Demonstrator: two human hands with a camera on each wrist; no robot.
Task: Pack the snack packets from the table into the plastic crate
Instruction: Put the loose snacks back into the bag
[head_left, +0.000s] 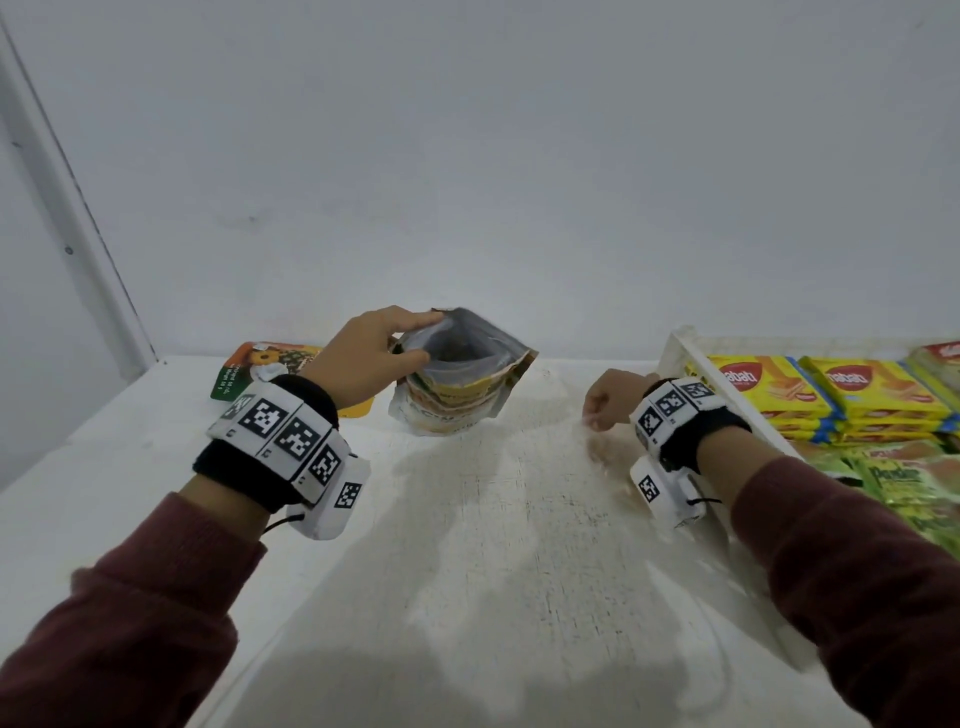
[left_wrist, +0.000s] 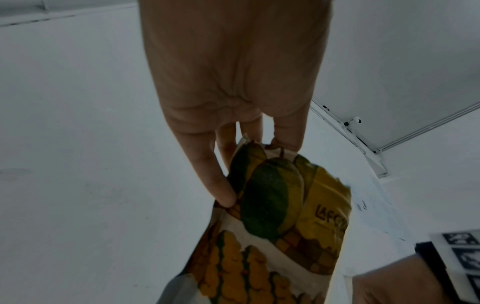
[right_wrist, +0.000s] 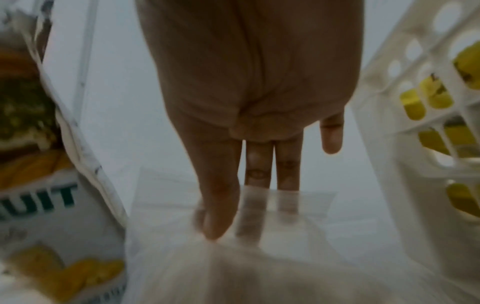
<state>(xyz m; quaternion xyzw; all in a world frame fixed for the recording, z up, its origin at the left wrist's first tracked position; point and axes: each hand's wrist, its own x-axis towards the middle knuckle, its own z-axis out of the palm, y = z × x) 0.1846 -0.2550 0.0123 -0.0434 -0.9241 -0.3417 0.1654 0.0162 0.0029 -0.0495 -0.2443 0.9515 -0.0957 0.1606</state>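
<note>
left hand (head_left: 363, 358) pinched the fruit pouch (head_left: 460, 379) upright; right hand (head_left: 605, 400) pinched a blurry clear wrapper (right_wrist: 259, 236). next, probably lifting both toward the crate (head_left: 675, 348).

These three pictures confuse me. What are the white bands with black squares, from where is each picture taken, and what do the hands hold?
No machine here: a person works with bare hands. The checkered white bands are wrist straps carrying small cameras. The wide picture comes from a head camera; the other two look along each hand. The left hand pinches the open top of a yellow-printed fruit snack pouch above the white table. The right hand seems to pinch a clear plastic film, which is blurred. A flat green-and-orange packet lies behind. The white plastic crate holds yellow wafer packets.
</note>
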